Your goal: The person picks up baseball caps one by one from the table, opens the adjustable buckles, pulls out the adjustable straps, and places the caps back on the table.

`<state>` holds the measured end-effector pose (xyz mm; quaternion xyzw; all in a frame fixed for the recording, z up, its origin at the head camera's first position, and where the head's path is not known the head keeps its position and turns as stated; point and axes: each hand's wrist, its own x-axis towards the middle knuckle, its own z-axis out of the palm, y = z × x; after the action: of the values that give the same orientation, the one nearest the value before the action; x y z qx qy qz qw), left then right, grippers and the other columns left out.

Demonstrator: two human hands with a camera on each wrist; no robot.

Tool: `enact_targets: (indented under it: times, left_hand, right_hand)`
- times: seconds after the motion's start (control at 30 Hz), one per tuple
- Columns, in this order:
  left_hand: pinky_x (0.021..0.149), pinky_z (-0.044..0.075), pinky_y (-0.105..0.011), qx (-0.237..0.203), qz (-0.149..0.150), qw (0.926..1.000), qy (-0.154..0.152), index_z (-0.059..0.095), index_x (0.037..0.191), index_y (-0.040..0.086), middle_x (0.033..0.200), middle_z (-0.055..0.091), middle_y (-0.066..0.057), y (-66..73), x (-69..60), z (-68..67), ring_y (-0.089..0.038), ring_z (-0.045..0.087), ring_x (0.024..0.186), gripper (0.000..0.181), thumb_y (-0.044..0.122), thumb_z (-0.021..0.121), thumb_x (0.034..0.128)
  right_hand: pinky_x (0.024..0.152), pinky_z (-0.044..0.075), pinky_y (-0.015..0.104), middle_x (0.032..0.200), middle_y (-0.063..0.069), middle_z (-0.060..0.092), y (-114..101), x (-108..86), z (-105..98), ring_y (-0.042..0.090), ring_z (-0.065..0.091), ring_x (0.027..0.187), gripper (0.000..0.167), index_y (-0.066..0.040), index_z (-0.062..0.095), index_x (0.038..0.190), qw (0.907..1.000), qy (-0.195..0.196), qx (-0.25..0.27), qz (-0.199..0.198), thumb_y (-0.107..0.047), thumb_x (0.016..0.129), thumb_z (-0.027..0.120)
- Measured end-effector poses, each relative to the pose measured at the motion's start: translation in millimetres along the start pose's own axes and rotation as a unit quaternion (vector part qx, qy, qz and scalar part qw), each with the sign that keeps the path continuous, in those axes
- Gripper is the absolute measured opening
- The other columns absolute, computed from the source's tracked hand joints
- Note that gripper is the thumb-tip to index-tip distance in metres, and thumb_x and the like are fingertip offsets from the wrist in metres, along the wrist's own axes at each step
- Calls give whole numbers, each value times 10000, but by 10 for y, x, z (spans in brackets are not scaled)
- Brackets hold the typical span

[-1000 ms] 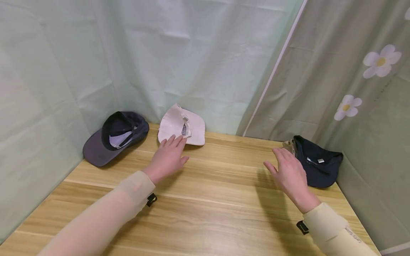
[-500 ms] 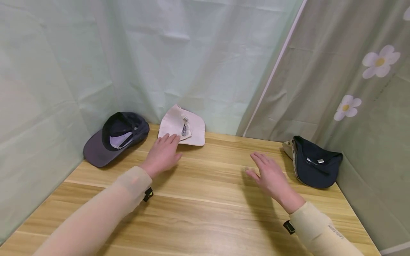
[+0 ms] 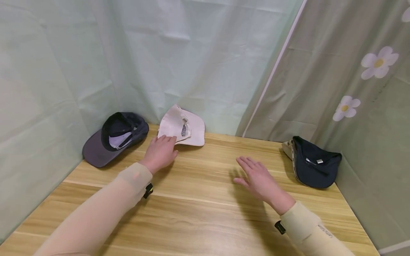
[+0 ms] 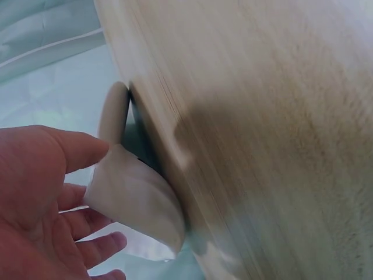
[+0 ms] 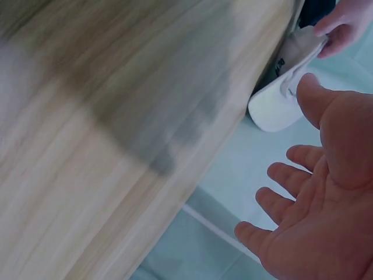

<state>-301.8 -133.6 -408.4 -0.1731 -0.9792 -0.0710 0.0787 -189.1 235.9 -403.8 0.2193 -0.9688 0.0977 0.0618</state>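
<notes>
A white baseball cap [image 3: 196, 128] lies at the back of the table with its hollow inside showing. My left hand [image 3: 159, 153] is at its near left edge, fingertips over the rim. In the left wrist view the thumb and loosely bent, spread fingers [image 4: 96, 248] stand either side of the cap's edge, with no firm grip visible. My right hand [image 3: 257, 179] hovers above the middle right of the wooden table [image 3: 205, 220], palm turned inward. Its fingers are nearly straight and hold nothing; the right wrist view shows this palm [image 5: 326, 216] and the white cap beyond it.
A dark cap with a grey-purple brim [image 3: 99, 149] lies upturned at the back left. On the right sits a navy cap [image 3: 317, 167], with a beige part [image 3: 287, 149] beside it. Pale curtains [image 3: 205, 64] enclose the back and sides of the table.
My right hand has moved left and toward me, away from the navy cap. The left hand has shifted slightly left along the white cap's edge. The caps have not moved.
</notes>
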Motion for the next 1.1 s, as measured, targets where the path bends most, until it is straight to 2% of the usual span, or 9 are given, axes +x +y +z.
enact_targets:
  times: [0.17, 0.33, 0.47, 0.7, 0.8, 1.1]
  left_hand:
    - [1223, 296, -716, 59, 16, 9999, 100, 669, 1377, -23, 1352, 713, -219, -10, 17, -7, -431, 616, 1331, 365, 154, 701, 1060]
    - [1223, 286, -725, 97, -47, 9998, 189, 727, 1140, 21, 1137, 762, -180, -6, 61, -4, -416, 694, 1166, 133, 104, 671, 1054]
    - [1219, 283, -734, 227, 17, 9994, 242, 719, 1002, 56, 951, 751, -140, 7, 102, 6, -404, 732, 1008, 94, 99, 649, 1048]
    - [1225, 275, -735, 398, 64, 9991, 157, 717, 937, 82, 834, 733, -109, 77, 117, -2, -401, 749, 893, 140, 99, 632, 1047]
    - [1227, 267, -739, 330, 108, 9993, 138, 726, 935, 86, 809, 730, -92, 122, 100, -13, -387, 751, 872, 149, 116, 642, 1055]
    - [1171, 354, -721, 289, 353, 9988, 152, 723, 942, 89, 850, 758, -94, 219, 44, -18, -383, 758, 888, 94, 109, 687, 1027]
  right_hand:
    - [1237, 291, 705, 1692, 242, 439, -58, 17, 25, 492, 387, 1567, 751, 12, 423, 1663, 9999, -130, 75, -78, -370, 1087, 718]
    - [1231, 312, 698, 1694, 239, 439, -82, 10, 34, 489, 391, 1566, 743, 2, 406, 1674, 9994, -283, 122, -174, -369, 1101, 699]
    - [1231, 318, 690, 1681, 244, 455, -88, -4, 32, 494, 397, 1561, 744, 11, 410, 1669, 9994, -235, 150, -209, -358, 1096, 709]
    - [1235, 333, 659, 1661, 261, 472, -132, -37, 16, 495, 417, 1548, 739, 20, 423, 1658, 9993, -257, 153, -217, -351, 1091, 716]
    - [1224, 353, 658, 1655, 268, 475, -141, -55, 12, 498, 443, 1529, 747, 21, 418, 1661, 9993, -217, 167, -249, -352, 1088, 721]
    - [1218, 374, 642, 1658, 260, 477, -145, -88, 6, 484, 479, 1508, 762, 6, 402, 1674, 9994, -147, 211, -231, -359, 1087, 722]
